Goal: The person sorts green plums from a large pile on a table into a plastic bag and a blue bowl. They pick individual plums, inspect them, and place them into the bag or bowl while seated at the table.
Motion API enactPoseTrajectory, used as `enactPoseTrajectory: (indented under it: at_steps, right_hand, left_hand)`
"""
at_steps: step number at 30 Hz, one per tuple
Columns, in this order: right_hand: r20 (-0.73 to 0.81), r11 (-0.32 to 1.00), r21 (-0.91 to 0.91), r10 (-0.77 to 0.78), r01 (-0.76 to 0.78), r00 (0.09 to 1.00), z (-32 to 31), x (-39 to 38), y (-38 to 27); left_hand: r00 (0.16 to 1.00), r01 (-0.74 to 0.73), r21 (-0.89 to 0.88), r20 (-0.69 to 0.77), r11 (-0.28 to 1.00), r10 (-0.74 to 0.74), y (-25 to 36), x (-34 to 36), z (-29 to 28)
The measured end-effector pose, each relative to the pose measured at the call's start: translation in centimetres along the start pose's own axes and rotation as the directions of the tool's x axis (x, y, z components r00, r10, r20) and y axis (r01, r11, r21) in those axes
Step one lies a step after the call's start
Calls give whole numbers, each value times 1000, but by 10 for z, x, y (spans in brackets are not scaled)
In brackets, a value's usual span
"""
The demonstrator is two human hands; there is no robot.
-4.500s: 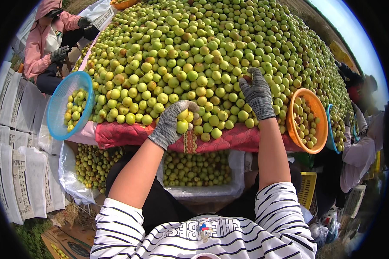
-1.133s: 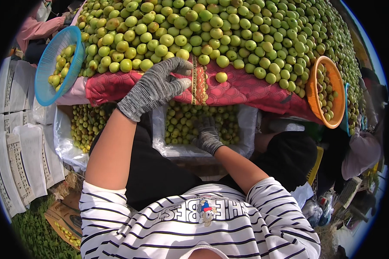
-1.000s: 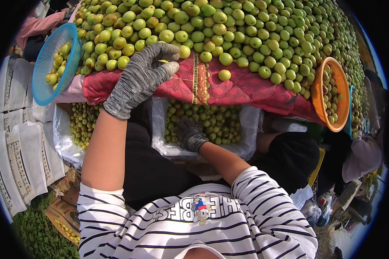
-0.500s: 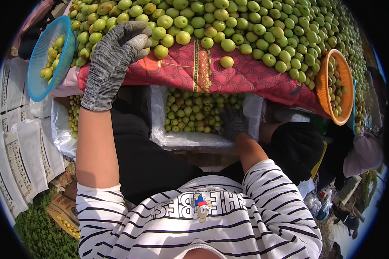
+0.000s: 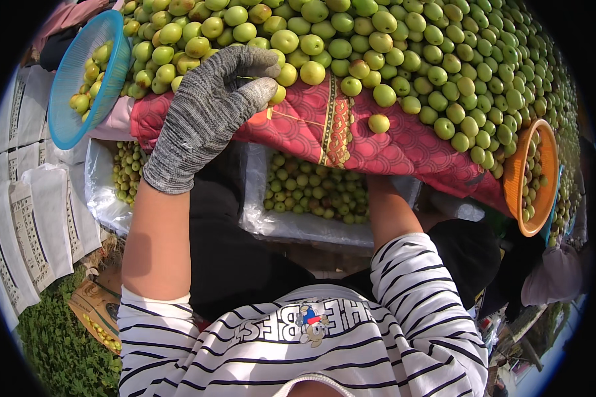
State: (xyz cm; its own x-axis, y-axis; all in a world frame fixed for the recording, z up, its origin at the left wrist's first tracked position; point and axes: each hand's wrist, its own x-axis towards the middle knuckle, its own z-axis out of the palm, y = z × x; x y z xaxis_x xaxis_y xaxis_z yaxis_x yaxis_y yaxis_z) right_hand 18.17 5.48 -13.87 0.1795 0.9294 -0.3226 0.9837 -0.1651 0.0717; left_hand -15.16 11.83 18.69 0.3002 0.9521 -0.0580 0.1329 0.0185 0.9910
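Note:
My left hand, in a grey knitted glove, reaches to the near edge of a large heap of green jujubes. Its fingers curve with a gap between thumb and forefinger, and jujubes lie right beside the tips. I see nothing gripped in it. The heap rests on a red patterned cloth, where one stray jujube sits near the fold. My right forearm goes in under the cloth's hanging edge, which hides the hand. Below lies a plastic-lined crate partly filled with jujubes.
A blue basket with some jujubes leans at the far left, an orange basket with more at the right. Another plastic-lined crate stands left of my knee. My dark-trousered legs flank the middle crate.
My left hand has shifted right and slightly nearer along the heap's edge. My right hand, seen over the crate before, has slid forward beneath the cloth. The view has shifted a little.

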Motion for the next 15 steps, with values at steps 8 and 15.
enactPoseTrajectory:
  at_steps: [8, 15]
  right_hand:
    - [79, 987, 160, 18, -31, 997, -7, -12, 7]
    - [282, 494, 848, -115, -192, 953, -102, -103, -45]
  left_hand:
    - [997, -54, 64, 58, 997, 50, -7, 4, 8]
    - [969, -237, 377, 162, 896, 188, 36, -38, 26]
